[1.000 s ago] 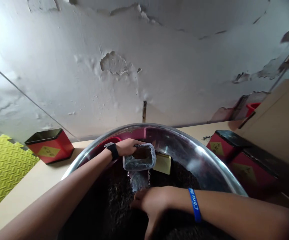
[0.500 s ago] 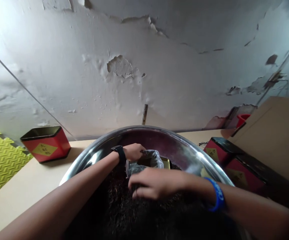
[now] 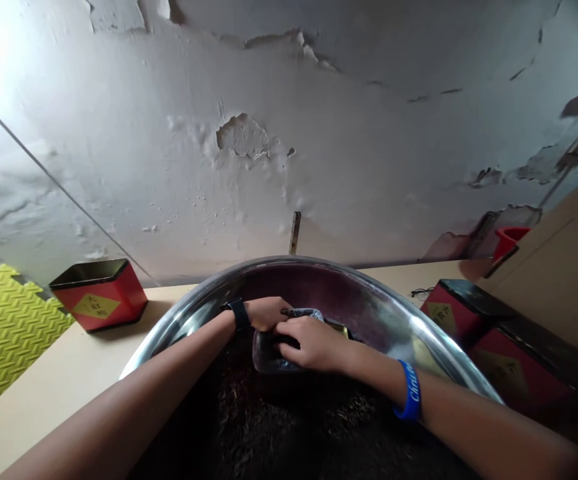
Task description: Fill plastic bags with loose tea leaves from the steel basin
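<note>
A large shiny metal basin (image 3: pixel 169 327) holds dark, dry tea leaves (image 3: pixel 249 427). Within it stands a tin lined with a clear plastic bag (image 3: pixel 263 360), its mouth facing up. My left hand (image 3: pixel 267 312), with a black watch at the wrist, is closed on the bag at the tin's far left rim. My right hand (image 3: pixel 316 343), wearing a blue wristband, lies across the bag's mouth, with curled fingers meeting the left hand and closed on the bag. Both hands hide part of the opening. Behind my right hand shows a gold-coloured edge (image 3: pixel 339 329).
An open red tin (image 3: pixel 123 293) with a yellow label stands left on the pale table (image 3: pixel 63 380). Two more red tins (image 3: pixel 451 320) are at the right, beside a cardboard box (image 3: pixel 559 267) and a red container (image 3: pixel 509 241). A peeling wall (image 3: pixel 343 167) rises behind the basin.
My right hand has moved up and back from above the leaves onto the bag's mouth, beside my left hand. My left hand stays at the rim. The view has shifted slightly.
</note>
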A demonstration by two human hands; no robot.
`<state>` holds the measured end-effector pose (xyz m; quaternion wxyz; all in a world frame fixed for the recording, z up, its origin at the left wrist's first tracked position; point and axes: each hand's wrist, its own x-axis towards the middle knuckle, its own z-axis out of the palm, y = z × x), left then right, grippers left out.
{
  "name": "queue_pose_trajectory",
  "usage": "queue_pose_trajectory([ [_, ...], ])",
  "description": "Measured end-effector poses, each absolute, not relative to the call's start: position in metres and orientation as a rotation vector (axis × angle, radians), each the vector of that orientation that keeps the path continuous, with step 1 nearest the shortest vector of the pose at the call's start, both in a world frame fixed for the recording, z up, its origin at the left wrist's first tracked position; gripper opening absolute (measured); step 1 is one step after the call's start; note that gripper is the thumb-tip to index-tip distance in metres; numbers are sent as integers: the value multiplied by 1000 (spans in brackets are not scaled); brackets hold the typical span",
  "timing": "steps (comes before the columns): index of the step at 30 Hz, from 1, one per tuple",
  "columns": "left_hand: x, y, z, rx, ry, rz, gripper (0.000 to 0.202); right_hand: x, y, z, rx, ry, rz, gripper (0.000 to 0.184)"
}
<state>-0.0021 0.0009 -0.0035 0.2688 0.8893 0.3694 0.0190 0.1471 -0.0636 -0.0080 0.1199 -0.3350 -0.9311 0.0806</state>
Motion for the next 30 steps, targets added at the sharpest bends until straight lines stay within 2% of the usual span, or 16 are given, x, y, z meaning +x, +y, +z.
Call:
queue_pose_trajectory([
  [20,3,-4,3,2606,1123,-152,26,150,-63,-6,-985,-2819,220,28],
  [30,2,0,0,2679,1008,-188,19,150,-63,-4,-976,-2824,212,28],
])
